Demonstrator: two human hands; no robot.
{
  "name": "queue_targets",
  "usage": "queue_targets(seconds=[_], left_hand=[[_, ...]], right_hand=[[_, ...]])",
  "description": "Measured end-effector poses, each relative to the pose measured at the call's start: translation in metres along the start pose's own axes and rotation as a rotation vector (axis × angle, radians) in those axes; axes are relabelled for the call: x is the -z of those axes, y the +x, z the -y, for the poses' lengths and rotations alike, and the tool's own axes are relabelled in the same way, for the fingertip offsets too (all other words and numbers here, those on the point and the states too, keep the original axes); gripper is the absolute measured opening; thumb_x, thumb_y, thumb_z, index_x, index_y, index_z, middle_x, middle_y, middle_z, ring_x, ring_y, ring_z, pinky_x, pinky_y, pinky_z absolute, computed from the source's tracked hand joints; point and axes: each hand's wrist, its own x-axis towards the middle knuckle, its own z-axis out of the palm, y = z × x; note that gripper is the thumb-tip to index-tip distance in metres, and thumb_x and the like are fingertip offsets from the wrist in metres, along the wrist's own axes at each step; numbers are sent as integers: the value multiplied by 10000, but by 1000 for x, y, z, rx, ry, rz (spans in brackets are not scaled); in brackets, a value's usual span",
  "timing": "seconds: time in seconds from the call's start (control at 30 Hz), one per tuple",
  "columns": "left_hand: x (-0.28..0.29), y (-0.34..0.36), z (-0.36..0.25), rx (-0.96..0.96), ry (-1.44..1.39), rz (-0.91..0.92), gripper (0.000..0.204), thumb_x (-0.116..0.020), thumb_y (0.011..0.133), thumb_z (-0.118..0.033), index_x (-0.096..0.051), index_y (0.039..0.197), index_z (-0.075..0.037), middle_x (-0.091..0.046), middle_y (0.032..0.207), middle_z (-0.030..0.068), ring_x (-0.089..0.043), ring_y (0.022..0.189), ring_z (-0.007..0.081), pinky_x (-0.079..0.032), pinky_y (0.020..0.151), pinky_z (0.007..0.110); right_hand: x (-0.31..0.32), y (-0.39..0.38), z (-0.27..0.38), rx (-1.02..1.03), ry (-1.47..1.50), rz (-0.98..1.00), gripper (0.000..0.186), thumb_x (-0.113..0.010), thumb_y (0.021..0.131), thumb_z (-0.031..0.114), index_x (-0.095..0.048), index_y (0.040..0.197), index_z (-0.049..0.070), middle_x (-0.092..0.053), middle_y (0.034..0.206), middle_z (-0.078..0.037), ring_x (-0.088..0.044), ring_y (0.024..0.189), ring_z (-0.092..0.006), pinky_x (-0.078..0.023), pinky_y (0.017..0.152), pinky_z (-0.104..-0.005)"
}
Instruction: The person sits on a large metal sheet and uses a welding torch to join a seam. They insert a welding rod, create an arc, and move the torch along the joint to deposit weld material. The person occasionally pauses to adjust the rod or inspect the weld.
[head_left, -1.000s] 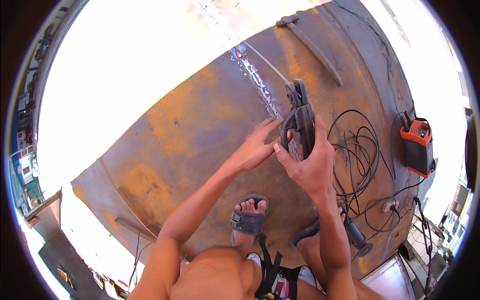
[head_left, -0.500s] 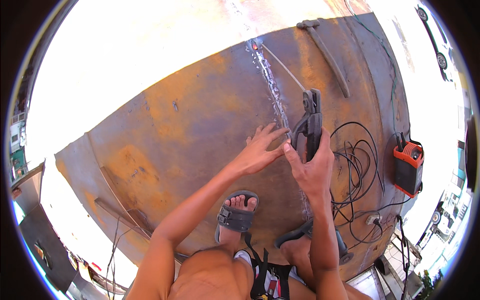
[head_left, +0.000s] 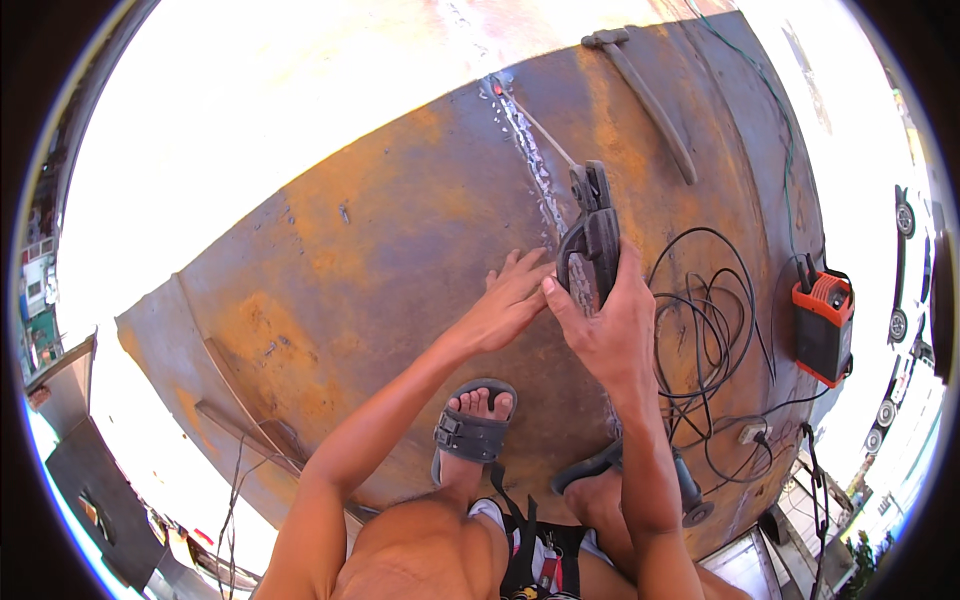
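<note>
My right hand (head_left: 610, 330) grips a black electrode holder (head_left: 592, 220) with a thin welding rod (head_left: 540, 130) clamped in its jaws. The rod reaches up to a small red glowing spot (head_left: 498, 90) at the top of a rough, silvery weld seam (head_left: 535, 160) on rusty curved steel (head_left: 350, 250). My left hand (head_left: 510, 300) is open, fingers spread, just left of the holder; whether it touches the steel I cannot tell. My feet in dark sandals (head_left: 476, 428) stand on the steel.
A hammer (head_left: 650, 105) lies upper right. An orange-black welding machine (head_left: 823, 325) sits at right beside looped cables (head_left: 705, 340) and a socket block (head_left: 753, 435). An angle grinder (head_left: 688, 495) is by my right foot. A chain (head_left: 815, 500) hangs lower right. The plate's upper edge borders bright glare.
My right hand and the holder have moved slightly left relative to the hammer and seam, with the rod's tip nearer the glowing spot. The head's view has shifted a little.
</note>
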Motion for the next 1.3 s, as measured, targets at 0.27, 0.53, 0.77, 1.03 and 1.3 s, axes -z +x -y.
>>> queue_targets(seconds=[0.27, 0.53, 0.77, 1.03, 1.3], left_hand=[[-1, -2, 0, 2, 12, -5, 667, -412, 1110, -532, -509, 1644, -144, -404, 1739, 114, -365, 1554, 395, -232, 1301, 644], [-2, -1, 10, -46, 31, -9, 647, -372, 1134, -520, -503, 1652, -154, -392, 1749, 119, -336, 1588, 398, -222, 1316, 628], [1, -2, 3, -44, -1, 3, 672, -352, 1141, -536, -490, 1659, -131, -382, 1755, 146, -317, 1607, 396, -214, 1336, 602], [0, 0, 5, -51, -42, 4, 719, -308, 1151, -573, -471, 1668, -103, -364, 1763, 162, -287, 1633, 391, -209, 1364, 567], [5, -3, 0, -61, -66, 16, 724, -303, 1150, -589, -478, 1663, -109, -361, 1764, 162, -287, 1630, 391, -210, 1362, 570]], right_hand=[[-1, 0, -3, 8, -46, 7, 821, -866, 913, 356, -470, 1470, -100, -734, 1188, -317, -751, 1074, -499, -602, 905, -508], [-2, 1, -6, 22, -67, 16, 826, -858, 922, 359, -459, 1475, -108, -726, 1196, -332, -748, 1068, -510, -601, 886, -522], [-2, 1, -5, 20, -81, 15, 840, -864, 913, 362, -459, 1478, -109, -724, 1196, -332, -751, 1055, -511, -603, 871, -526], [-2, 1, 0, -31, -74, 14, 831, -865, 930, 385, -496, 1460, -138, -744, 1147, -300, -761, 1071, -423, -578, 949, -473], [-2, 1, 1, -23, -70, 15, 854, -868, 926, 392, -488, 1468, -146, -742, 1156, -304, -757, 1078, -431, -575, 954, -479]])
